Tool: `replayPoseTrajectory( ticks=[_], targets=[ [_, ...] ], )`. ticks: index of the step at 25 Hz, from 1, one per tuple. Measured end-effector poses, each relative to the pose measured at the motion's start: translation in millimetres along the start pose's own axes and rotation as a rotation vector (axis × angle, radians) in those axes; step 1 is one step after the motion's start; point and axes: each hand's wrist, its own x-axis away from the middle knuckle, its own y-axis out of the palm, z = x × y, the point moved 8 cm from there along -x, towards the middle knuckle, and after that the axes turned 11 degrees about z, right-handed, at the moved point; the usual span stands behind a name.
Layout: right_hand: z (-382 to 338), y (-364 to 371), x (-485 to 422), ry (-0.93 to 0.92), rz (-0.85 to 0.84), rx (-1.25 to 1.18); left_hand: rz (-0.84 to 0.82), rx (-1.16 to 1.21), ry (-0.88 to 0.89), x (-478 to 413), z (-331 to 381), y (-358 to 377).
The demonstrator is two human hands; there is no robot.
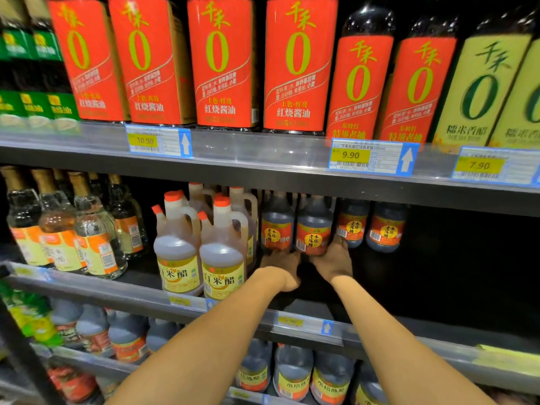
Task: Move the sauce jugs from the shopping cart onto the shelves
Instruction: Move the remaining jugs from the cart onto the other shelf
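A supermarket shelf unit fills the view. Along the top shelf stand tall bottles with red labels [219, 62] bearing a large yellow zero, then two bottles with pale yellow labels [479, 92] at the far right and green-labelled bottles [32, 83] at the far left. Three price tags [157, 140] clip to that shelf's front edge, reading 10.90, 9.90 and 7.90. One shelf down, at the left, stand clear glass bottles with gold-wrapped necks [61, 226]. A dark metal upright [26, 352] crosses the lower left corner.
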Motion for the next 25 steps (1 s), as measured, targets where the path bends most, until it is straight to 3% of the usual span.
replayPoseTrajectory(
  ticks=[7,11,20,25],
  targets=[
    [0,-49,15,-0.050,-0.179,0.451,0.038,-0.118,0.024,8,3,-39],
    [-7,-75,31,-0.136,-0.242,0.597,-0.025,-0.189,0.000,24,12,-53],
    [-20,-144,75,-0.351,-0.283,0.568,0.097,-0.312,-0.112,97,59,-106],
    [-55,-137,118,-0.542,-0.329,0.492,0.099,-0.349,-0.217,152,50,-120]
  ],
)
